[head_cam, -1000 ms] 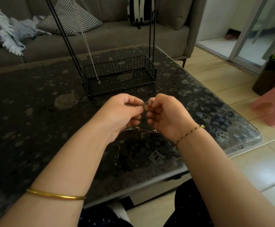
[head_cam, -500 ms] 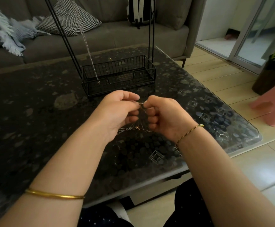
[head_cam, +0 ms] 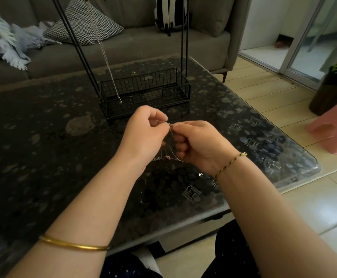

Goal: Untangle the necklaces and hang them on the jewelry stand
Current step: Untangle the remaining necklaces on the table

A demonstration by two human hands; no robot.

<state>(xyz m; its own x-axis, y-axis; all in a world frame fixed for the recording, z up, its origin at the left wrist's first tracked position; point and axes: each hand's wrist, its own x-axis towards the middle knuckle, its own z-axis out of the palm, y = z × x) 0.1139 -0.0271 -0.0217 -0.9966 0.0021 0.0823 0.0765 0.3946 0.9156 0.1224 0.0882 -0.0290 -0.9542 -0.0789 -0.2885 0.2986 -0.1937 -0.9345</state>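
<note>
Silver and gold chains, the tangled necklaces [head_cam: 171,151], hang in a small bunch between the two hands, just above the dark worktop [head_cam: 43,147]. The left hand [head_cam: 145,135] pinches the top of the bunch between curled thumb and forefinger. The right hand [head_cam: 199,145], at its 3 o'clock and almost touching it, pinches the same knot from the other side. Loose ends trail at 6 o'clock below the pinch, close to the glass; whether they touch it I cannot tell. At 12 o'clock from the hands stands the black wire jewelry stand [head_cam: 143,93], basket base on the worktop, rods rising out of view. A hung chain [head_cam: 105,57] already dangles from it at 11 o'clock, its end down by the basket front.

Untangling looks to be the step in hand; this bunch is not yet ready to hang. The next move likely calls for light, fine work: tease one strand out of the knot without drawing it tight, then lift the freed chain toward 12 o'clock.
</note>
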